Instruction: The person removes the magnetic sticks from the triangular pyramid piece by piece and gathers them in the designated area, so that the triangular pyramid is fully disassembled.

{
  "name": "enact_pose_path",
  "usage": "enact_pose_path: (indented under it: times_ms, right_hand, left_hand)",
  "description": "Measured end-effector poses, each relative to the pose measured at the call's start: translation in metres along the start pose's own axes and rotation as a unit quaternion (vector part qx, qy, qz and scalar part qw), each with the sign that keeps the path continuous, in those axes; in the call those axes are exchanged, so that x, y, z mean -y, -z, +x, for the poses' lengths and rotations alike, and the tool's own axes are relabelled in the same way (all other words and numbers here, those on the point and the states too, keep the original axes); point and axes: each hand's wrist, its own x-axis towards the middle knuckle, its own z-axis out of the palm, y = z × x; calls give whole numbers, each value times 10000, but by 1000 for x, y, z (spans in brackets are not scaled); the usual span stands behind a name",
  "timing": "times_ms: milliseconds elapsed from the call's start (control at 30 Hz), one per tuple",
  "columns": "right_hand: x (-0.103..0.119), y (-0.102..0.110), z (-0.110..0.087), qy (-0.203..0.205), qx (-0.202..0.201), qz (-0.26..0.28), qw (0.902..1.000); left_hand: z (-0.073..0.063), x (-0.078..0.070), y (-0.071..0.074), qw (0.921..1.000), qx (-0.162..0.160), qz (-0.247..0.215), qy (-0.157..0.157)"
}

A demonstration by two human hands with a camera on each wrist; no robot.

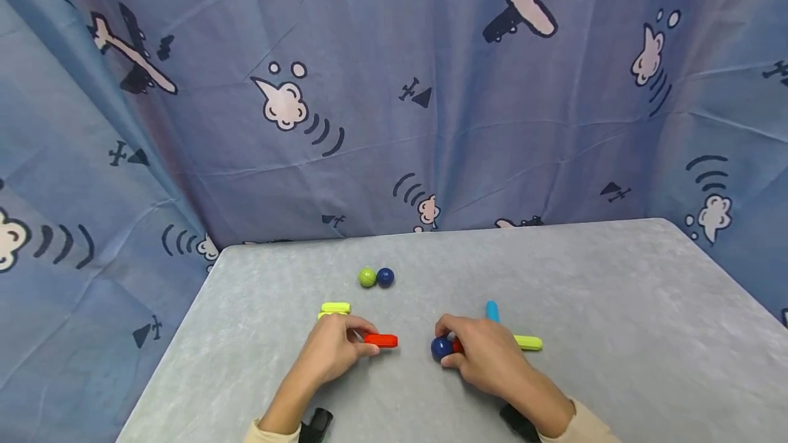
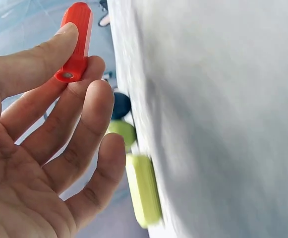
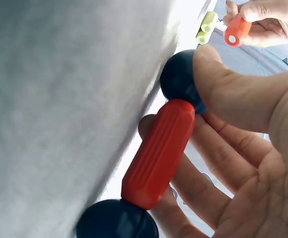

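Note:
My left hand [image 1: 332,352] pinches a ridged red rod [image 1: 382,340] between thumb and fingers; the rod's near end shows a small metallic spot in the left wrist view. Across a gap, my right hand [image 1: 489,354] pinches a dark blue ball [image 1: 440,347] with thumb and fingertips. In the right wrist view, a second red rod [image 3: 158,153] joins that ball to another dark blue ball [image 3: 118,220], which the hand hides in the head view. A light blue rod [image 1: 492,311] and a yellow-green rod [image 1: 528,342] stick out beyond the right hand.
Two yellow-green rods [image 1: 335,307] lie side by side just behind my left hand. Farther back on the grey table [image 1: 591,279], a green ball [image 1: 366,277] sits beside a dark blue ball [image 1: 385,277]. A patterned blue curtain [image 1: 369,156] hangs behind the table's far edge.

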Motion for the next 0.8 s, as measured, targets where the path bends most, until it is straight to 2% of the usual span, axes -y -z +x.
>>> enact_pose_path:
  times_ms: [233, 467, 633, 800]
  right_hand:
    - [-1, 0, -2, 27, -52, 34, 10000]
    - [0, -1, 0, 91, -32, -40, 9999]
    - [1, 0, 0, -15, 57, -13, 10000]
    - [0, 1, -1, -82, 109, 49, 9999]
  left_hand:
    - [-2, 15, 20, 9987, -133, 81, 475]
    - [0, 32, 41, 9954, -693, 435, 493]
    - [0, 41, 47, 9942, -697, 614, 535]
    - [4, 47, 46, 9935, -687, 772, 486]
